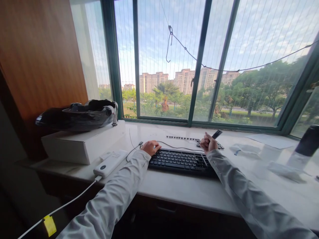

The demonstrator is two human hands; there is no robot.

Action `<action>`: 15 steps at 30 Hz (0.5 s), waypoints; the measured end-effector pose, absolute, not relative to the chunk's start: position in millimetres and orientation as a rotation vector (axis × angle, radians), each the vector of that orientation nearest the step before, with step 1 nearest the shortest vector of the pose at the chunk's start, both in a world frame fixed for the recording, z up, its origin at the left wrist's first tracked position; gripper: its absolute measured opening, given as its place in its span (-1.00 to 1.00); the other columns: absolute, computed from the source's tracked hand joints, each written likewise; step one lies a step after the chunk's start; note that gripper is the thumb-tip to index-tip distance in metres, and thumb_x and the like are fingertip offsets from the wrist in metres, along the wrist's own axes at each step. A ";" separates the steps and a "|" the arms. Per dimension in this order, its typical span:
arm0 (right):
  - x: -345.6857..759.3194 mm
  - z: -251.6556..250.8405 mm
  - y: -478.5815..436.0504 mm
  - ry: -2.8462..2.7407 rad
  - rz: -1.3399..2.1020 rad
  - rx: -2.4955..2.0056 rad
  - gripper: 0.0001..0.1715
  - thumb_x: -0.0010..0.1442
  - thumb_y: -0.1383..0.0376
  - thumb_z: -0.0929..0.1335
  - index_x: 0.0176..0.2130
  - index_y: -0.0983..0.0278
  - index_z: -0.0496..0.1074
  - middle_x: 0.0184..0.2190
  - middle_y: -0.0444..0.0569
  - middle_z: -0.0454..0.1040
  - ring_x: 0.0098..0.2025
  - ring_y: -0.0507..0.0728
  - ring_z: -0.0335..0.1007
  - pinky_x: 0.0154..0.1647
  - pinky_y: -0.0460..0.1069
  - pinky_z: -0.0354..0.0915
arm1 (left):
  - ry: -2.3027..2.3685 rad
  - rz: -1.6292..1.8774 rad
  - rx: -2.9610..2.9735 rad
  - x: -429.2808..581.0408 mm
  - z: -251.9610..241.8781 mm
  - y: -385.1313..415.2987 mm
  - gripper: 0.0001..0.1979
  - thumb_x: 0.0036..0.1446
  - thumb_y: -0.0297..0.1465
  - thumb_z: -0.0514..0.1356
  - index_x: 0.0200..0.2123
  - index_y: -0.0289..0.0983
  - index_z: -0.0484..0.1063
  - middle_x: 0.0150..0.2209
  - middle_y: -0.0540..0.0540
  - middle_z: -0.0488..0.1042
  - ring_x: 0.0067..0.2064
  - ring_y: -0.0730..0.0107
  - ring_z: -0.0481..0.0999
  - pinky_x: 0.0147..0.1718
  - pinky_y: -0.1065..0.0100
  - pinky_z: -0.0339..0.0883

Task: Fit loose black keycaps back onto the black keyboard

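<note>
- L hand (pixel 151 147) lies palm-down on the far left corner of the black flat plastic keyboard (pixel 180 161), fingers loosely curled, gripping nothing; prob. set there to pin the board down
- R hand (pixel 208 143) is just above the keyboard's far right corner, fingers shut in a fist round a slim dark pen-like tool (pixel 217 134); the tool sticks up & away from the fist w/ its end free, so I'd judge it's held for poking or prying
- keyboard sits square to the person on the pale stone window ledge (pixel 174 189), near the front edge; thin black cable (pixel 174 146) runs behind it & loops off left
- row of small dark key-like bits (pixel 181 137) lies on the ledge just behind the keyboard, w/ a tighter cluster by the R hand; laid in a line, it seems, to keep their order
- white rectangular cardboard box (pixel 82 146) at left, lid closed, contents hidden; it acts as a stand for a glossy black crumpled bag (pixel 77 116), inside not visible
- white oblong power bank (pixel 109 164) just beside the box, its white cable (pixel 74 198) w/ a yellow tag dropping off the ledge
- right side: dark cylindrical bottle (pixel 308 141) upright, contents can't tell; clear crumpled plastic wraps (pixel 284 169) near it, look empty
</note>
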State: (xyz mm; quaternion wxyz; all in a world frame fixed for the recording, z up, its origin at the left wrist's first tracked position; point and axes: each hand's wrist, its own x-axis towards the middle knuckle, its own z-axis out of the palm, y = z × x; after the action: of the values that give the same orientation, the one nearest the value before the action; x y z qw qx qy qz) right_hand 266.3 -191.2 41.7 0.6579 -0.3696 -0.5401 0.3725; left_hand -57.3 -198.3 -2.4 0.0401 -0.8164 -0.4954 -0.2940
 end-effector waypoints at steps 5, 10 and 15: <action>208.4 48.0 -202.9 -0.949 1.330 -0.562 -0.42 0.10 -0.05 0.22 -0.64 0.23 -0.12 -0.75 -0.25 -0.10 -0.68 -0.03 -0.07 -0.62 -0.09 0.06 | -1.526 -0.899 -2.449 -58.2 -3.3 -196.7 -0.65 0.19 -0.19 0.01 -0.44 -0.23 0.48 -0.38 -0.08 0.46 -0.33 0.39 0.43 -0.29 0.38 0.22; 180.9 46.5 -199.3 -0.849 1.456 -0.426 -0.43 0.10 -0.01 0.25 -0.63 0.24 -0.11 -0.75 -0.26 -0.09 -0.69 -0.05 -0.10 -0.68 -0.12 -0.01 | -1.568 -0.896 -2.448 -58.9 -6.1 -195.7 -0.73 0.14 -0.22 0.07 -0.41 -0.22 0.49 -0.38 -0.06 0.47 -0.34 0.40 0.43 -0.30 0.38 0.24; 146.5 47.6 -181.2 -0.758 1.556 -0.534 -0.42 0.08 0.02 0.30 -0.63 0.23 -0.12 -0.79 -0.31 -0.17 -0.74 -0.08 -0.23 -0.76 -0.14 -0.20 | -1.594 -0.946 -2.513 -63.4 -10.4 -190.4 -0.84 0.04 -0.27 0.16 -0.36 -0.18 0.49 -0.31 -0.03 0.49 -0.28 0.38 0.44 -0.28 0.39 0.26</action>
State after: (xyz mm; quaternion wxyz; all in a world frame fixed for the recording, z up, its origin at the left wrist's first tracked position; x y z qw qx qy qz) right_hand 146.5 -181.2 47.6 0.6172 -0.2318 -0.3292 0.6760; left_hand -63.4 -190.4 -10.4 0.0095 -0.8048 -0.5104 -0.3029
